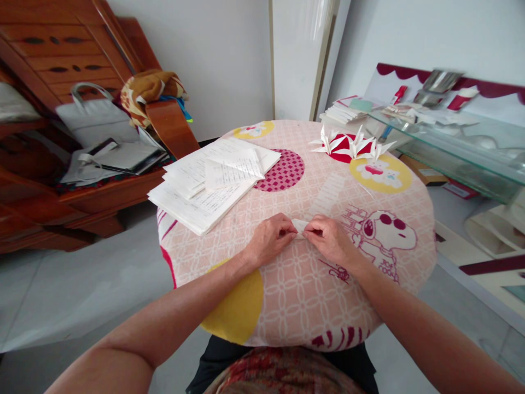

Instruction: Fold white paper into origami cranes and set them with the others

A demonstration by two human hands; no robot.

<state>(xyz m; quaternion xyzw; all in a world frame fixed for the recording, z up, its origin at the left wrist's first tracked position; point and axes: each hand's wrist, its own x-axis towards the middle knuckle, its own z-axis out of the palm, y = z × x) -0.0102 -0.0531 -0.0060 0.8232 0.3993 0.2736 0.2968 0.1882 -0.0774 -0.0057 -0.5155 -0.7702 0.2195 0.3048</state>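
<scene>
A small folded piece of white paper (301, 225) is pinched between both hands just above the middle of the round table. My left hand (271, 236) grips its left side with thumb and fingers pressed together. On the opposite side, my right hand (329, 237) pinches it in the same way. The fingertips cover much of the paper, so its full shape is hidden. Several white origami cranes (356, 145) stand at the table's far right. To the left of my hands lies a stack of written paper sheets (197, 210), with a partly folded sheet (233, 168) on top.
A patterned pink cloth (311, 295) covers the round table. At the right, a glass shelf (455, 153) holds metal containers and papers, close to the table edge. A wooden bench (123, 191) with a grey bag (98, 115) stands at the left.
</scene>
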